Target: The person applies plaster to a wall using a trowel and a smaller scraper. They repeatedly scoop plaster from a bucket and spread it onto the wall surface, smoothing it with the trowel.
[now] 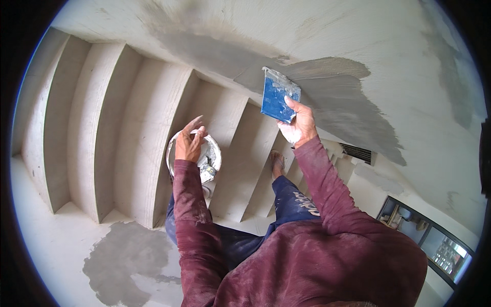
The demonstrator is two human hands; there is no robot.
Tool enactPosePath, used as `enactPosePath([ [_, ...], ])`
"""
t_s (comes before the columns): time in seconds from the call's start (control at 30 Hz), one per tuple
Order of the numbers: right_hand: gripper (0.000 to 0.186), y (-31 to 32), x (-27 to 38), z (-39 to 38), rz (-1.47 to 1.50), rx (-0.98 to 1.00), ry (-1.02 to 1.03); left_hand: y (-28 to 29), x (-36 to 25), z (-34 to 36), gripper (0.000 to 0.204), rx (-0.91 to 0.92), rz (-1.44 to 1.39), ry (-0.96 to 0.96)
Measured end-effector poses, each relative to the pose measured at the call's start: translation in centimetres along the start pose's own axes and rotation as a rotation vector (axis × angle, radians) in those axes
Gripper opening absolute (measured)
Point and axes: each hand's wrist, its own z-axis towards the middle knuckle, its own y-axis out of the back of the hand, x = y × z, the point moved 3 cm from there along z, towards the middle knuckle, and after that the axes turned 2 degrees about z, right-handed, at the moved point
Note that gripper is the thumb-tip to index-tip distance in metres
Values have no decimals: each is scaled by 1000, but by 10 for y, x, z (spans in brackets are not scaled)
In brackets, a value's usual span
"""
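Observation:
My right hand (299,123) grips a blue flat plastering blade (279,97), its thumb pressed on the near face. Pale filler is smeared along the upper edge of the blade, which is held up beside the wall, over a damp grey patch (337,77). White residue covers part of my right palm. My left hand (189,146) hovers over the rim of a round white bucket (218,158), fingers apart and holding nothing I can see. Inside the bucket is greyish-white paste, with what looks like a small tool; the hand hides part of the opening.
Bare concrete stairs (138,117) run across the view, and my bare foot (276,162) stands on a tread. Another grey patch (128,261) marks the lower-left wall. A dark vent grille (358,152) and a dark-framed window (427,233) are at the right.

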Motion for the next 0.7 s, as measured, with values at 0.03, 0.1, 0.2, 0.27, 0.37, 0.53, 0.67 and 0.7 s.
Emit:
enactPosePath([
  [0.03,20,-10,8,-10,-2,32,1,2,-1,2,36,2,-3,9],
  [0.1,21,-28,21,-31,-1,101,3,3,-4,5,37,16,-5,-3],
  [0.2,26,-57,35,-72,-60,177,13,5,-10,10,37,52,27,-32],
  [0.27,31,-75,36,-107,-159,236,66,9,-8,10,38,38,25,-39],
  [0.37,44,-84,47,-161,-229,492,84,16,-17,7,38,0,33,-52],
  [0.53,37,-5,-21,-79,-242,79,-146,35,-2,5,43,-60,-10,-11],
  [0.67,25,93,-102,77,-102,-85,-311,29,3,5,36,-155,102,-61],
  [0.7,25,104,-118,106,-71,-129,-300,25,-4,2,36,-136,122,-88],
])
